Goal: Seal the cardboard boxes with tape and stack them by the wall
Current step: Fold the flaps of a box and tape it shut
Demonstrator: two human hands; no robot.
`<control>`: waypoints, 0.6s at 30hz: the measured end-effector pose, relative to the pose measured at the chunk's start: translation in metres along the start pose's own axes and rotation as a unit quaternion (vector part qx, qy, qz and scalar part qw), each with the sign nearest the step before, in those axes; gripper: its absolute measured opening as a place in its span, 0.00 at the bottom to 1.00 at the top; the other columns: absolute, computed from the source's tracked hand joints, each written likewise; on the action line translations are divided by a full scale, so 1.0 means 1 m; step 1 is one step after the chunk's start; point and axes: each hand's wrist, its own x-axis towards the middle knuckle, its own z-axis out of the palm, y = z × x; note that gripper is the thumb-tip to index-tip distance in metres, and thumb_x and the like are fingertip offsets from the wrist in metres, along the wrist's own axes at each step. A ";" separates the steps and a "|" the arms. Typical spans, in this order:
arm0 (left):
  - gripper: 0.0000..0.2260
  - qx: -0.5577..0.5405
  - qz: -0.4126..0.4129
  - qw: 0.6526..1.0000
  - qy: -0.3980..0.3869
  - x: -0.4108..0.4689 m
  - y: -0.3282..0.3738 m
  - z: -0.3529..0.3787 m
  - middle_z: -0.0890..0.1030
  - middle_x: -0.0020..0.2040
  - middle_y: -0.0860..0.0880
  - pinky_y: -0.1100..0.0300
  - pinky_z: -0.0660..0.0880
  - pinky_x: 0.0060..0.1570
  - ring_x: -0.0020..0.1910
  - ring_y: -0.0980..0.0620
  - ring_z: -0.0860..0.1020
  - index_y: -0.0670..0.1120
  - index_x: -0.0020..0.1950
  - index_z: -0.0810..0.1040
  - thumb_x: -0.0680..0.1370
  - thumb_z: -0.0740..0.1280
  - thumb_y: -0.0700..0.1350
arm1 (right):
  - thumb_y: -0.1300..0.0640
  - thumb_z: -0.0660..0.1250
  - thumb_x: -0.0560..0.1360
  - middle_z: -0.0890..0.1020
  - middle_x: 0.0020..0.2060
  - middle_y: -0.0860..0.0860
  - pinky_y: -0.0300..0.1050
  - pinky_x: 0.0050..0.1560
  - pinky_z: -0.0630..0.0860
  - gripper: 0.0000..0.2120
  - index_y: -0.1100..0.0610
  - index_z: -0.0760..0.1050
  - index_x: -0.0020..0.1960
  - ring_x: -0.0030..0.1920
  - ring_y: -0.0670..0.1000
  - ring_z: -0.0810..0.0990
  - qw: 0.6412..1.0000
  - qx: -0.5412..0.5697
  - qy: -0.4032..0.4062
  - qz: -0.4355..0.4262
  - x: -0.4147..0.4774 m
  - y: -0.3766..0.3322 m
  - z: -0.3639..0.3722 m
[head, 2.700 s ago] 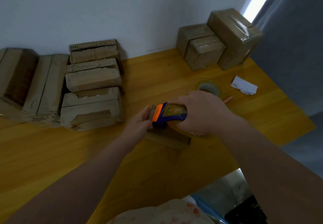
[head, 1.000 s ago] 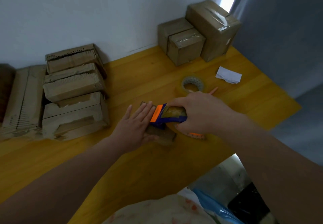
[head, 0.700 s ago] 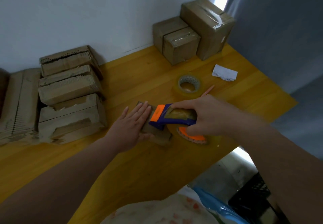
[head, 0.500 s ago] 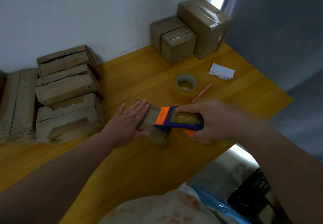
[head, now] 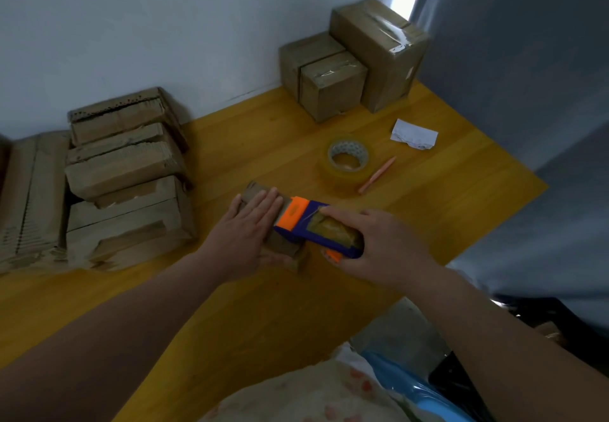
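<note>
A small brown cardboard box (head: 284, 247) lies on the yellow wooden table (head: 263, 316) in front of me. My left hand (head: 245, 235) presses flat on its top with straight fingers. My right hand (head: 382, 247) grips a blue and orange tape dispenser (head: 309, 227), whose orange nose rests on the right part of the box top beside my left fingers. Three sealed boxes (head: 333, 85) stand against the wall at the back right. A pile of worn cardboard boxes (head: 125, 174) sits at the back left by the wall.
A roll of clear tape (head: 346, 161) lies behind the box, with a pink pen (head: 377, 174) to its right and a crumpled white paper (head: 413, 134) beyond. The table's right and front edges drop off near a grey curtain (head: 527, 92).
My left hand went from touching the dispenser's front to lying flat on the box. My right hand drew the dispenser to the right across the box top.
</note>
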 end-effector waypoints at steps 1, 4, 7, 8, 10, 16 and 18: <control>0.52 0.001 0.000 1.000 -0.001 0.001 -0.003 -0.001 0.32 0.74 0.53 0.51 0.33 0.71 0.73 0.55 0.33 0.50 0.75 0.31 0.59 0.31 0.81 | 0.41 0.71 0.71 0.74 0.51 0.49 0.44 0.45 0.76 0.34 0.34 0.59 0.73 0.50 0.50 0.75 1.000 0.012 0.005 -0.001 0.001 -0.003 0.002; 0.52 0.005 0.005 1.000 -0.008 0.005 -0.012 -0.002 0.31 0.75 0.52 0.50 0.32 0.72 0.74 0.54 0.33 0.51 0.75 0.30 0.61 0.36 0.81 | 0.42 0.71 0.72 0.74 0.52 0.51 0.45 0.45 0.77 0.34 0.35 0.60 0.73 0.49 0.52 0.75 0.999 0.031 0.015 -0.001 0.008 -0.013 0.010; 0.53 0.012 0.004 1.000 -0.007 0.006 -0.015 0.000 0.31 0.75 0.51 0.49 0.34 0.73 0.73 0.55 0.33 0.51 0.78 0.37 0.60 0.36 0.82 | 0.43 0.70 0.72 0.73 0.52 0.51 0.46 0.46 0.77 0.34 0.34 0.58 0.73 0.51 0.52 0.75 0.999 0.031 0.018 0.004 0.013 -0.018 0.016; 0.53 0.011 0.001 1.000 -0.003 0.007 -0.015 0.000 0.31 0.75 0.52 0.48 0.35 0.74 0.73 0.56 0.33 0.52 0.78 0.37 0.60 0.35 0.82 | 0.42 0.70 0.72 0.74 0.53 0.51 0.48 0.47 0.78 0.34 0.34 0.58 0.73 0.51 0.53 0.75 0.999 0.033 0.014 0.005 0.013 -0.017 0.016; 0.52 0.006 -0.006 1.000 0.003 0.006 -0.014 0.000 0.31 0.75 0.53 0.48 0.37 0.74 0.73 0.56 0.34 0.52 0.75 0.32 0.61 0.35 0.82 | 0.43 0.71 0.71 0.74 0.54 0.51 0.50 0.49 0.79 0.35 0.34 0.59 0.73 0.51 0.52 0.76 0.999 0.053 0.007 0.003 0.011 -0.012 0.014; 0.51 0.016 -0.014 1.000 0.007 0.007 -0.014 0.000 0.32 0.74 0.52 0.52 0.36 0.73 0.76 0.55 0.38 0.51 0.75 0.31 0.62 0.36 0.81 | 0.42 0.73 0.69 0.75 0.55 0.48 0.47 0.48 0.79 0.35 0.32 0.60 0.71 0.49 0.47 0.76 0.998 0.062 -0.022 -0.014 -0.006 0.005 -0.005; 0.50 0.024 -0.015 1.000 0.004 0.007 -0.012 -0.001 0.32 0.74 0.51 0.51 0.37 0.73 0.77 0.53 0.40 0.51 0.75 0.31 0.61 0.34 0.80 | 0.40 0.72 0.69 0.76 0.53 0.47 0.44 0.46 0.78 0.34 0.31 0.61 0.70 0.47 0.44 0.75 0.999 0.046 -0.025 -0.007 -0.017 0.014 -0.014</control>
